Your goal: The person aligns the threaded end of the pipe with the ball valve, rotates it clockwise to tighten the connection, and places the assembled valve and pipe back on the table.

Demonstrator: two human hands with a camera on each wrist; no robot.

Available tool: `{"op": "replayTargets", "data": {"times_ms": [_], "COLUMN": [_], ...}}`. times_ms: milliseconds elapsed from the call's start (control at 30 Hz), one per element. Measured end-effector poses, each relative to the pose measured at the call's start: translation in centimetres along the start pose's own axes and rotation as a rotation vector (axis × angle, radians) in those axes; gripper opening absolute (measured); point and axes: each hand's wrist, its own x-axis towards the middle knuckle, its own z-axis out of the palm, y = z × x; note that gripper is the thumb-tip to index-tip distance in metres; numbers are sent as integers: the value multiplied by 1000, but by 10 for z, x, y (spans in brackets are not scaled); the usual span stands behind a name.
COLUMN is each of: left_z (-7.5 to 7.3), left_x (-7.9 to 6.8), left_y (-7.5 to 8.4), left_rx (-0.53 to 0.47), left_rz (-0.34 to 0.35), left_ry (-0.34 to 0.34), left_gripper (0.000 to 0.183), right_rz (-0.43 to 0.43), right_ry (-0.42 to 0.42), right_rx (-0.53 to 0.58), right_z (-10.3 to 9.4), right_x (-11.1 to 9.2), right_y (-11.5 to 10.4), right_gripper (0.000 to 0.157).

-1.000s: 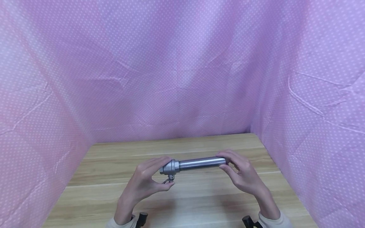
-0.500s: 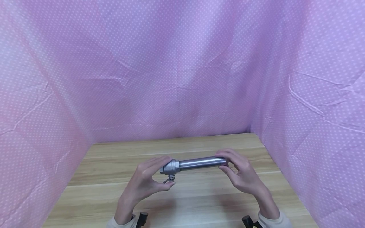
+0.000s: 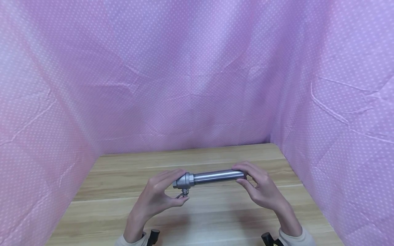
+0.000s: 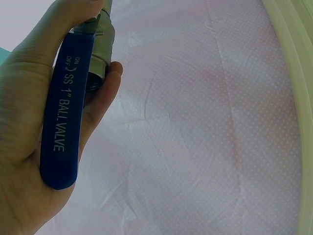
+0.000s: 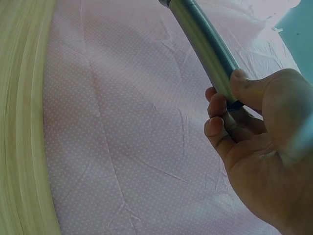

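My left hand (image 3: 158,193) grips a steel ball valve (image 3: 185,180), thumb at its stem side and fingers over the body. In the left wrist view the valve's blue lever handle (image 4: 67,112), lettered "SS 1" BALL VALVE", lies along the palm. From the valve's right end a smooth steel pipe (image 3: 217,176) extends rightward, joined at a hex collar (image 3: 191,179). My right hand (image 3: 261,188) pinches the pipe's far end between thumb and fingers; the right wrist view shows the thumb on one side of the pipe (image 5: 205,46) and fingertips on the other.
Both hands are over a light wood table (image 3: 215,218). Pink cloth with white dots (image 3: 191,85) encloses the table at the back and both sides. Black mounts (image 3: 153,236) sit at both wrists by the light sleeves.
My right fingers have shifted slightly at the pipe's end, and the pipe's end shows a little farther right. My left hand and the valve stay nearly in place.
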Motion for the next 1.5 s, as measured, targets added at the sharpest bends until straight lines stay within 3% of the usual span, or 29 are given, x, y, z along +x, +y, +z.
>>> {"op": "replayTargets", "data": {"times_ms": [300, 500, 733, 1000, 1333, 1500], "left_z": [0, 0, 0, 0, 0, 0], "left_x": [0, -1, -1, -1, -1, 0], "left_y": [1, 1, 1, 1, 1, 0], "left_rx": [-8, -9, 2, 4, 0, -9], "left_rz": [0, 2, -1, -3, 0, 3], "left_ry": [-2, -2, 1, 0, 1, 0], "left_gripper": [84, 82, 84, 85, 85, 84], "right_rz": [3, 6, 51, 100, 142, 118], "right_ry": [-2, -10, -31, -41, -26, -24], "right_rx": [-10, -5, -38, -37, 53, 104], "right_z": [0, 0, -1, -2, 1, 1], "right_x": [0, -1, -2, -4, -5, -4], "right_y": [0, 0, 0, -1, -3, -3], "right_gripper": [54, 38, 58, 57, 54, 55]}}
